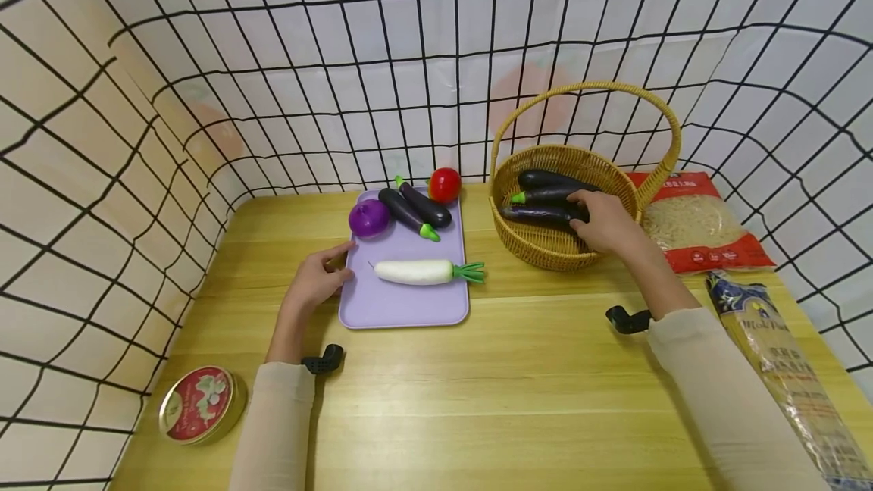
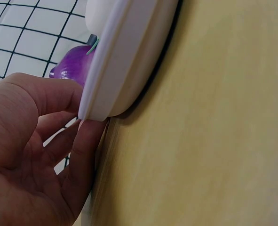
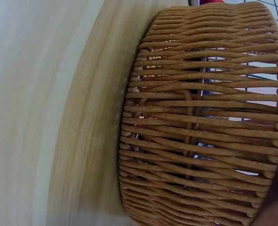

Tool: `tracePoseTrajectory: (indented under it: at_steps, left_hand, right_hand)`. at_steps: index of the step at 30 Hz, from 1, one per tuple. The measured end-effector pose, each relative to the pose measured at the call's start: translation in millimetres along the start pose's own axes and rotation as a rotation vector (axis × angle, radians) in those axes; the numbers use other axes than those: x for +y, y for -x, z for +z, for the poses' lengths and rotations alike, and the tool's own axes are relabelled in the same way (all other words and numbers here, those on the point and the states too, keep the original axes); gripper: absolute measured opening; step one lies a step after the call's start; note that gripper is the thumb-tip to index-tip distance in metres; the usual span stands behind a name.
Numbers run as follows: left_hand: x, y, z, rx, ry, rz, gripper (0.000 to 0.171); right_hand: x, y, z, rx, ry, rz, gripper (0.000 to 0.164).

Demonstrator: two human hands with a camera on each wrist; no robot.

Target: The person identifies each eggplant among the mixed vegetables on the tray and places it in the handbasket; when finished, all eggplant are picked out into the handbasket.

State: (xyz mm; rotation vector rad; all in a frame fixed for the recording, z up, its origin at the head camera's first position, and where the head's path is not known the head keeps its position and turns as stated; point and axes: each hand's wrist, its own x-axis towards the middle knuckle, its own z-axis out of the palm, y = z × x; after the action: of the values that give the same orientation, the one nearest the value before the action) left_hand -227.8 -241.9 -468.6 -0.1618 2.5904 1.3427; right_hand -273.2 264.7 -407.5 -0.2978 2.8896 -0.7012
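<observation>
My left hand (image 1: 317, 277) pinches the left rim of the lilac tray (image 1: 402, 309), one digit over the rim and another under it in the left wrist view. On the tray lie a white radish (image 1: 412, 272) with green leaves, a purple onion (image 2: 73, 65) and two eggplants (image 1: 424, 205). A red round tomato-like thing (image 1: 445, 185) sits at its far right corner. Inside the wicker basket (image 1: 539, 252), my right hand (image 1: 603, 222) grips the right end of the nearest eggplant (image 1: 535, 214). Two more eggplants (image 1: 549, 195) lie behind it. Basket weave mostly hides that hand in the right wrist view.
The basket's tall handle (image 1: 586, 86) arches above the right hand. Right of it lie a red-edged bag (image 1: 696, 222) of pale food and a long clear packet (image 1: 784, 354). A round red-topped tin (image 1: 201, 405) stands front left. Wire grid panels (image 1: 307, 67) enclose the wooden table (image 1: 477, 400).
</observation>
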Motion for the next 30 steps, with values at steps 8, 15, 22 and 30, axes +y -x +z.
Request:
tracePoseTrajectory:
  at_steps: [8, 15, 22, 30]
  left_hand:
    - [1.8, -2.5, -0.3, -0.016, 0.031, 0.009, 0.059]
    - [0.0, -4.7, -1.5, 0.023, 0.010, 0.046, 0.056]
    - [-2.0, -6.6, -3.0, 0.017, -0.047, 0.092, 0.061]
    - [-0.6, -6.5, -5.5, 0.005, -0.034, 0.063, 0.060]
  right_hand:
    - [3.0, 10.6, 0.1, 0.098, -0.100, -0.020, 0.048]
    - [-10.0, 21.1, 8.4, 0.160, -0.229, -0.097, 0.040]
    - [-41.1, 22.2, 19.2, 0.206, -0.348, -0.150, 0.035]
    - [-88.9, 14.4, 43.4, 0.174, -0.468, -0.273, 0.034]
